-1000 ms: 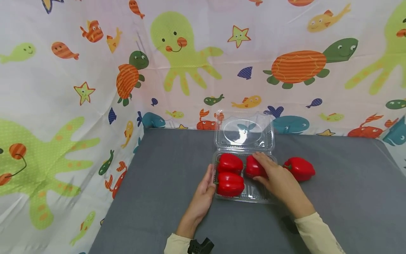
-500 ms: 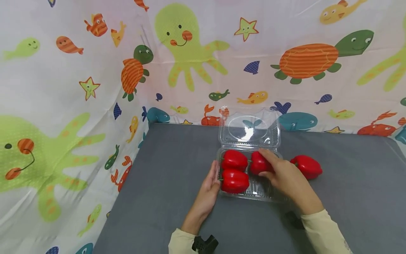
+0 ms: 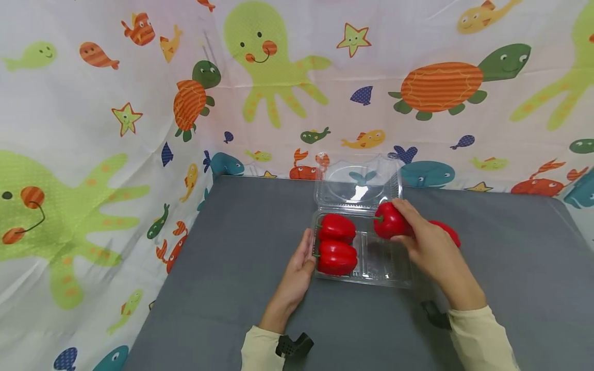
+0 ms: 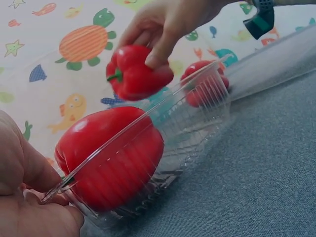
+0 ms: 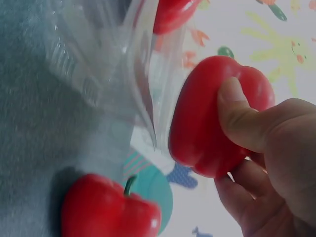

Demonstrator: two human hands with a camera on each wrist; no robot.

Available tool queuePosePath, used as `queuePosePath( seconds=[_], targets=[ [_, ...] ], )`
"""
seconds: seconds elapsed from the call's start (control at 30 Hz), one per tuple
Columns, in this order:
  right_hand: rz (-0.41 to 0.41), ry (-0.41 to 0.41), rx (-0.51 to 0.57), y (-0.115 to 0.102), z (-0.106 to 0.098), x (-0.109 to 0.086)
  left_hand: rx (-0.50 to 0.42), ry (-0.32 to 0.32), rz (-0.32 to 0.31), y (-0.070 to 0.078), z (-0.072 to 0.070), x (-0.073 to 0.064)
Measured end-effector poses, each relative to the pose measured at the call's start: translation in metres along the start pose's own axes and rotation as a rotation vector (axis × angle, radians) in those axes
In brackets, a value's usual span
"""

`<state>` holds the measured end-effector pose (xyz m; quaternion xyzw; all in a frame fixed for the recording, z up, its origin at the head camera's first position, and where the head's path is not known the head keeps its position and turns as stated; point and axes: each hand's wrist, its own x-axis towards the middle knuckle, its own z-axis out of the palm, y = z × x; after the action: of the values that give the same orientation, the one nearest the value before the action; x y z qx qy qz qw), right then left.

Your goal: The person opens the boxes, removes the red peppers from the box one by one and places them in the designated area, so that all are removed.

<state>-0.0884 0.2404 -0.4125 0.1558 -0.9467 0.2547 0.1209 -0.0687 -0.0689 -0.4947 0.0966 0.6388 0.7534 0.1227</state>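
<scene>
A red bell pepper (image 3: 390, 220) is in my right hand (image 3: 433, 247), pinched between thumb and fingers. It is held up above the right side of a clear plastic clamshell container (image 3: 380, 273), as the left wrist view also shows. My left hand (image 3: 294, 278) grips the container's left rim, thumb and fingers on either side of it in the left wrist view. Two more red bell peppers, a back one (image 3: 337, 228) and a front one (image 3: 337, 257), lie in the container's left half with stems to the left.
Another red bell pepper (image 5: 106, 210) lies on the grey tabletop right of the container, partly hidden by my right hand in the head view. The container's clear lid (image 3: 357, 185) stands open at the back, near the sea-animal patterned curtain (image 3: 278, 77).
My right hand has lifted the bell pepper up out of the container and moved it to the right. My left hand stays at the container's left rim. The head view has shifted slightly.
</scene>
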Motion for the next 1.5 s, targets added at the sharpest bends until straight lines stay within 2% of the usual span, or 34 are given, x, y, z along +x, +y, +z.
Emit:
queuePosePath(
  seconds=[0.23, 0.33, 0.5, 0.8, 1.0, 1.23, 1.5],
  targets=[
    [0.063, 0.121, 0.039, 0.010, -0.018, -0.008, 0.007, -0.008, 0.006, 0.004, -0.006, 0.002],
    [0.114, 0.151, 0.042, 0.018, -0.026, -0.012, 0.008, -0.005, 0.003, 0.005, -0.007, 0.001],
    [0.145, 0.186, 0.007, 0.036, -0.037, -0.021, 0.011, 0.002, -0.001, 0.007, -0.008, -0.001],
    [0.274, 0.130, -0.005, 0.055, -0.051, -0.033, 0.009, 0.021, 0.002, 0.004, -0.007, 0.001],
    [0.277, 0.130, -0.009, 0.071, -0.059, -0.043, -0.004, 0.017, -0.007, 0.002, -0.003, 0.002],
    [0.328, 0.077, -0.022, 0.085, -0.063, -0.054, -0.015, 0.026, -0.030, 0.000, 0.000, 0.001],
    [0.356, 0.052, -0.040, 0.099, -0.064, -0.062, -0.009, 0.027, -0.022, 0.000, 0.001, 0.000]
  ],
)
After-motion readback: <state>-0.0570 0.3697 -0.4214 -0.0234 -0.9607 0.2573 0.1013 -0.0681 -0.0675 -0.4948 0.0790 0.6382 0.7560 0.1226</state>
